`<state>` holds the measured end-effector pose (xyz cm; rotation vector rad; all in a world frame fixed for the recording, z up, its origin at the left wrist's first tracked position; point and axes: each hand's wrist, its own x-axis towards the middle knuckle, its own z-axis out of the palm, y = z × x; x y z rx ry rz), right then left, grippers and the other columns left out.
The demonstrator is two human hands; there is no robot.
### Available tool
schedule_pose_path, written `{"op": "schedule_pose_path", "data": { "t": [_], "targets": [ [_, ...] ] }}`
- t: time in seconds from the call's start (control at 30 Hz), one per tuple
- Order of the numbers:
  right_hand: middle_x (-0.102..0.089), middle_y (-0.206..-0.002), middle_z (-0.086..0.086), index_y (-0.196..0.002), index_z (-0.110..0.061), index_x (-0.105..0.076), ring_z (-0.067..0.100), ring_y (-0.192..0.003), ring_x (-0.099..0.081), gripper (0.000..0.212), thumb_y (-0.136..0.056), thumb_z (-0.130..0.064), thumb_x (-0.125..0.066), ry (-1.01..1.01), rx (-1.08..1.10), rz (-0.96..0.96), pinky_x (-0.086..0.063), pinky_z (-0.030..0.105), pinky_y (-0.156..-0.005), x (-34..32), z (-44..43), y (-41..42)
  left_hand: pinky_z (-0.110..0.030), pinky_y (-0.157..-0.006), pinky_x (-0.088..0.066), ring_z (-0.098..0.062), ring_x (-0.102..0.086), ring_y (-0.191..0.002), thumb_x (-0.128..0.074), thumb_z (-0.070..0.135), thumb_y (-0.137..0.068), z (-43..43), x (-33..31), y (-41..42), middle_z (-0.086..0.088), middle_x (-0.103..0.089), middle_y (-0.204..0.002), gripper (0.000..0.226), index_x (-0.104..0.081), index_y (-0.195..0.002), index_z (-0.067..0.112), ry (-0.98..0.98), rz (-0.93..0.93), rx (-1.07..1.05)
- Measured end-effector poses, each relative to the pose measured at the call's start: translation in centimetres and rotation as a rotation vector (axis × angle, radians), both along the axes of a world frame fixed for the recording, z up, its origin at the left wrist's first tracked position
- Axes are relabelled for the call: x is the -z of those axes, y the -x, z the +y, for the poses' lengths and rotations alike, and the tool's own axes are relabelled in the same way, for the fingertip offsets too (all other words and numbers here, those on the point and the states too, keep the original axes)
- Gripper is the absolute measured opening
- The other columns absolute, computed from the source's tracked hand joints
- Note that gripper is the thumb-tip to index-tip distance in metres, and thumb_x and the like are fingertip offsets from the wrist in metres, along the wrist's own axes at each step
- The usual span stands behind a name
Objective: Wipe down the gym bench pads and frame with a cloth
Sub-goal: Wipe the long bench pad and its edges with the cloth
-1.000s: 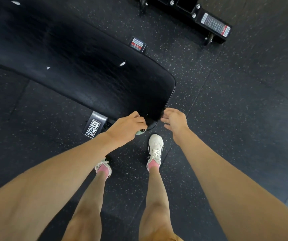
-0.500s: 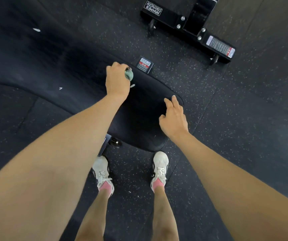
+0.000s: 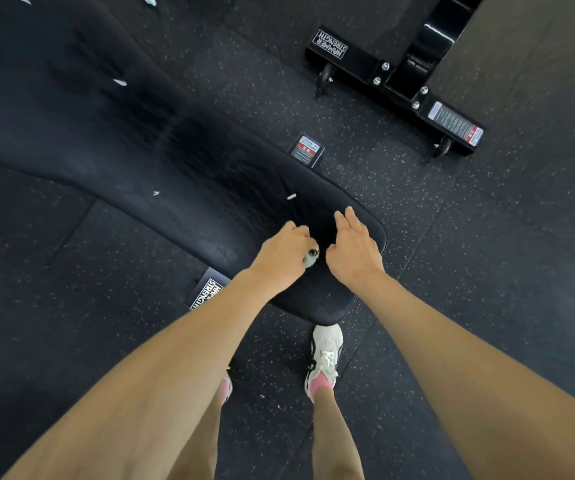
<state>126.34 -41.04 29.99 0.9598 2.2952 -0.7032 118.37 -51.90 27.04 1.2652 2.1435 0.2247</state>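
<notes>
A long black bench pad [image 3: 133, 157] runs from the upper left down to its rounded near end in front of me. My left hand [image 3: 284, 258] grips a small pale green cloth [image 3: 311, 258] bunched in its fist and presses it on the pad near that end. My right hand [image 3: 355, 249] rests flat on the pad just right of it, fingers straight. A few small white flecks [image 3: 291, 196] lie on the pad surface. The bench's frame foot with a white logo plate [image 3: 206, 293] shows under the pad's near edge.
A second black frame base [image 3: 393, 88] with wheels and labels stands on the speckled rubber floor [image 3: 487, 271] at the upper right. A small labelled foot [image 3: 306, 150] sits beyond the pad. My shoes [image 3: 326, 355] stand just below the pad's end.
My left hand with the cloth has pulled back across the pad from its far edge toward the near end. The right hand stays resting on the pad.
</notes>
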Motion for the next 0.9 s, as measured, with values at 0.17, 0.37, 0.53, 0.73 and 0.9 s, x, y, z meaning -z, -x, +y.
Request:
{"op": "schedule_pose_path", "data": {
  "t": [0.17,0.37,0.53,0.73,0.9],
  "targets": [
    [-0.001,-0.161,0.011,-0.153,-0.006,-0.013,0.026,-0.147,-0.012,0.065,-0.096,-0.008,-0.044,-0.031,-0.012,0.007,-0.021,0.037,-0.116,0.2,-1.7,0.6,-0.048,-0.079,-0.047,-0.028,-0.045,-0.102,-0.048,-0.012,-0.078,-2.8,-0.6,3.9,-0.010,-0.057,-0.108,0.046,-0.065,-0.115,0.010,-0.220,-0.045,-0.263],
    [-0.004,-0.160,0.015,-0.150,-0.002,-0.019,0.028,-0.147,-0.013,0.062,-0.095,-0.008,-0.046,-0.053,0.030,0.010,-0.022,0.040,-0.117,0.8,-4.0,2.1,-0.033,-0.084,-0.042,-0.028,-0.042,-0.110,-0.047,-0.008,-0.086,0.5,0.4,10.0,-0.013,-0.051,-0.119,0.041,-0.060,-0.121,0.006,-0.170,0.082,-0.547],
    [-0.016,-0.158,0.016,-0.142,0.000,-0.036,0.031,-0.135,-0.036,0.052,-0.091,-0.002,-0.047,-0.080,0.091,0.036,-0.028,0.040,-0.113,0.8,-4.1,2.0,-0.031,-0.084,-0.046,-0.025,-0.039,-0.114,-0.057,-0.004,-0.085,2.0,1.2,4.9,-0.009,-0.049,-0.123,0.040,-0.057,-0.124,0.006,-0.178,0.040,-0.418],
    [-0.019,-0.158,0.014,-0.140,0.000,-0.037,0.032,-0.133,-0.038,0.050,-0.090,0.002,-0.045,-0.062,0.134,0.040,-0.031,0.036,-0.107,-0.2,-2.8,1.5,-0.031,-0.081,-0.048,-0.023,-0.041,-0.111,-0.056,0.001,-0.088,1.7,0.4,3.2,-0.007,-0.051,-0.118,0.028,-0.063,-0.114,0.009,-0.076,-0.014,-0.121],
    [-0.018,-0.158,0.014,-0.147,-0.002,-0.030,0.031,-0.138,-0.033,0.056,-0.093,0.001,-0.045,-0.073,0.154,0.049,-0.030,0.035,-0.110,-0.7,-2.7,2.5,-0.038,-0.087,-0.044,-0.025,-0.048,-0.101,-0.052,-0.009,-0.081,-2.7,-0.4,5.2,-0.010,-0.057,-0.107,0.037,-0.068,-0.109,0.009,-0.188,-0.160,-0.254]
  ]
}}
